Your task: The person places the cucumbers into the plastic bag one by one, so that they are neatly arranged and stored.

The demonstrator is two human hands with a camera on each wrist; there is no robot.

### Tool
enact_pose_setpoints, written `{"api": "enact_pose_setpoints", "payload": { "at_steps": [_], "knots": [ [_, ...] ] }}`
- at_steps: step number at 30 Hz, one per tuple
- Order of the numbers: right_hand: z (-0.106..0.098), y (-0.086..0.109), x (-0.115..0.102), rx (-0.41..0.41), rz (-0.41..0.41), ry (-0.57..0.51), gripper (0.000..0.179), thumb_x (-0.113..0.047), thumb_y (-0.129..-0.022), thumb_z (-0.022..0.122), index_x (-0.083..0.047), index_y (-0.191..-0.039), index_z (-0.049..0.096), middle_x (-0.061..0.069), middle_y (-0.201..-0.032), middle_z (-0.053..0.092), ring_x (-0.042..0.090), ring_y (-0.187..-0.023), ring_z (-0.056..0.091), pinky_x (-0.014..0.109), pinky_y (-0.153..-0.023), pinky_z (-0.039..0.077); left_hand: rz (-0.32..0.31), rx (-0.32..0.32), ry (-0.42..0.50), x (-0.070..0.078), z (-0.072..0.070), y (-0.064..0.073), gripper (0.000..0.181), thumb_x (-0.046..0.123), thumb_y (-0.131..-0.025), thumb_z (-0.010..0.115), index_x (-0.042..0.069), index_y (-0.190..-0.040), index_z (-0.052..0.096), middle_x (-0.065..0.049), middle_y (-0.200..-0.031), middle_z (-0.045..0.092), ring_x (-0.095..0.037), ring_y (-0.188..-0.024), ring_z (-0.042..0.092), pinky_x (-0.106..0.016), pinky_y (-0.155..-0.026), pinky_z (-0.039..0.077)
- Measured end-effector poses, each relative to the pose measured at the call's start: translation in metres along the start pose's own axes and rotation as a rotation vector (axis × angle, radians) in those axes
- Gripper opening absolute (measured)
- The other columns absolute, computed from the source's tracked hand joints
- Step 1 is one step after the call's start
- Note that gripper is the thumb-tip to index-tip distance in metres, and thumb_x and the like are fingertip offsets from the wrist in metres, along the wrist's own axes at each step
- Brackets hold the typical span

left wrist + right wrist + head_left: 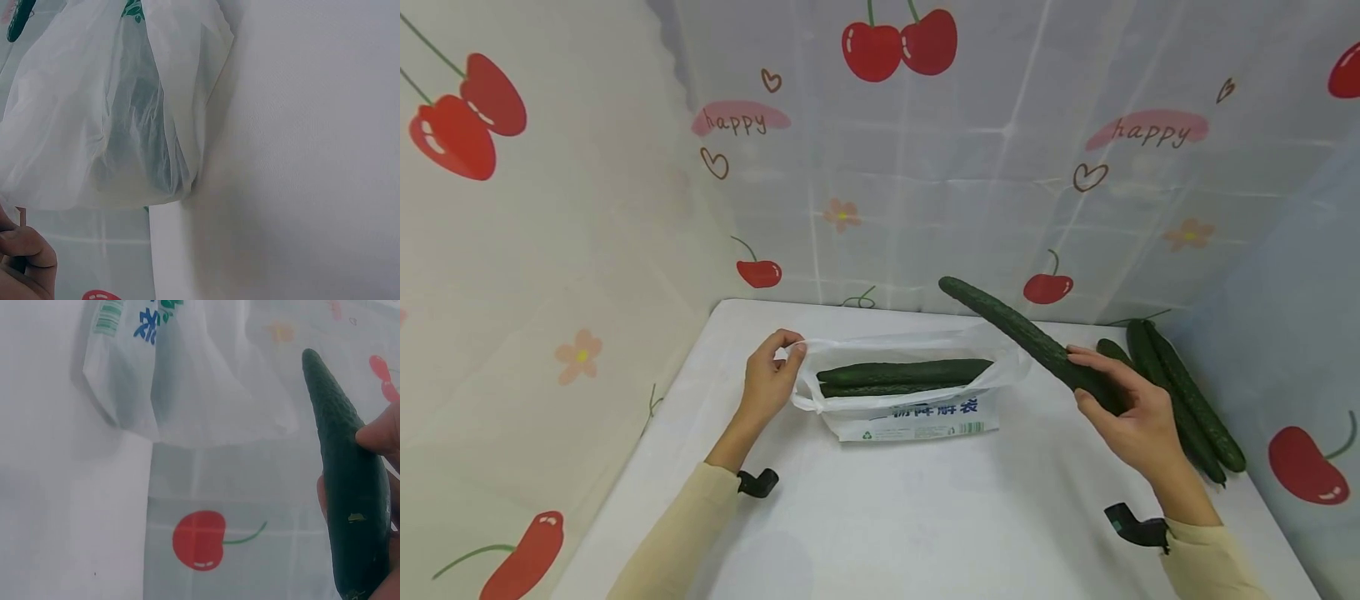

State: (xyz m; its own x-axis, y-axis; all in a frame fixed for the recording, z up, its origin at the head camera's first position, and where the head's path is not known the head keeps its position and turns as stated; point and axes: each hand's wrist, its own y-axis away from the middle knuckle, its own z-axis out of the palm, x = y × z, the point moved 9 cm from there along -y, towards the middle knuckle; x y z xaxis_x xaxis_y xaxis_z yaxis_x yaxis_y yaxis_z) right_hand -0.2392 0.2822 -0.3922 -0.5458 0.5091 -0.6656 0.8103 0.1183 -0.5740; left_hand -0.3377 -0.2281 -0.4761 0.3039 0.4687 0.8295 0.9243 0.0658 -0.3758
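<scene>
"What did your feed show of the left hand (772,375)?"

"From my remote seat I saw it pinching the rim of a thin, crinkled plastic bag (917,427), which lay gaping on the smooth white table (917,517). Two slim cucumbers (906,372) lay lengthwise inside."

"And the right hand (1131,412)?"

"I watched it gripping the thick end of a long cucumber (1022,327), dark and bumpy-skinned, held slantwise near the bag's right end. Loose cucumbers (1198,408) lay bunched beyond that hand, by the table's right edge."
</scene>
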Motion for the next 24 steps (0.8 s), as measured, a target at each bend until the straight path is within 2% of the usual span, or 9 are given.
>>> {"api": "enact_pose_setpoints", "payload": {
  "at_steps": [3,6,10,13,18,21,24],
  "knots": [
    [0.010,-0.003,-0.002,-0.038,-0.019,-0.008,0.055,0.021,-0.085,0.073,-0.002,-0.135,0.071,0.005,-0.145,0.071,-0.003,-0.117,0.068,0.008,-0.090,0.055,-0.001,0.001,-0.007,0.000,0.000,0.001,0.014,0.024,-0.108,0.065,0.013,-0.117,0.069,-0.006,-0.112,0.069,-0.019,-0.070,0.062,-0.019,-0.067,0.055],
    [0.022,-0.006,-0.005,-0.087,-0.053,-0.015,0.056,0.021,-0.084,0.073,-0.003,-0.134,0.071,0.013,-0.142,0.072,0.000,-0.117,0.069,0.008,-0.090,0.056,-0.002,0.005,-0.011,-0.002,-0.001,0.001,0.014,0.024,-0.109,0.065,0.013,-0.116,0.069,-0.006,-0.112,0.069,-0.023,-0.079,0.063,-0.017,-0.070,0.055],
    [0.038,-0.009,-0.010,-0.161,-0.088,-0.020,0.057,0.020,-0.084,0.073,-0.007,-0.134,0.072,0.015,-0.139,0.072,0.000,-0.107,0.067,0.010,-0.082,0.057,0.002,0.010,-0.004,-0.001,-0.001,0.000,0.014,0.023,-0.108,0.066,0.012,-0.116,0.069,-0.007,-0.112,0.069,-0.019,-0.068,0.061,-0.017,-0.068,0.055],
    [0.049,-0.010,-0.014,-0.215,-0.110,-0.038,0.057,0.020,-0.083,0.074,-0.009,-0.132,0.073,0.014,-0.137,0.073,0.001,-0.105,0.066,0.011,-0.082,0.058,0.003,0.009,-0.003,0.000,-0.002,0.000,0.014,0.023,-0.108,0.066,0.012,-0.116,0.070,-0.007,-0.112,0.070,-0.014,-0.061,0.058,-0.018,-0.067,0.054],
    [0.066,-0.013,-0.022,-0.306,-0.143,-0.067,0.056,0.019,-0.081,0.075,-0.012,-0.128,0.075,0.013,-0.135,0.073,0.002,-0.118,0.069,0.013,-0.094,0.058,-0.001,0.012,-0.010,-0.001,-0.002,0.000,0.013,0.023,-0.108,0.066,0.013,-0.115,0.070,-0.006,-0.112,0.070,-0.013,-0.066,0.062,-0.018,-0.068,0.055],
    [0.077,-0.015,-0.023,-0.349,-0.154,-0.039,0.056,0.016,-0.082,0.077,-0.016,-0.128,0.076,0.009,-0.136,0.074,0.002,-0.123,0.068,0.013,-0.096,0.057,0.001,0.011,-0.008,-0.001,-0.002,0.000,0.013,0.022,-0.108,0.066,0.012,-0.115,0.070,-0.007,-0.112,0.070,-0.021,-0.071,0.065,-0.018,-0.069,0.056],
    [0.088,-0.018,-0.022,-0.388,-0.157,-0.003,0.055,0.013,-0.083,0.079,-0.020,-0.127,0.076,0.005,-0.136,0.074,0.008,-0.125,0.069,0.014,-0.098,0.056,0.001,0.009,-0.007,0.000,-0.001,0.000,0.013,0.022,-0.108,0.066,0.012,-0.115,0.070,-0.008,-0.112,0.070,-0.025,-0.075,0.065,-0.018,-0.071,0.056]
  ]
}}
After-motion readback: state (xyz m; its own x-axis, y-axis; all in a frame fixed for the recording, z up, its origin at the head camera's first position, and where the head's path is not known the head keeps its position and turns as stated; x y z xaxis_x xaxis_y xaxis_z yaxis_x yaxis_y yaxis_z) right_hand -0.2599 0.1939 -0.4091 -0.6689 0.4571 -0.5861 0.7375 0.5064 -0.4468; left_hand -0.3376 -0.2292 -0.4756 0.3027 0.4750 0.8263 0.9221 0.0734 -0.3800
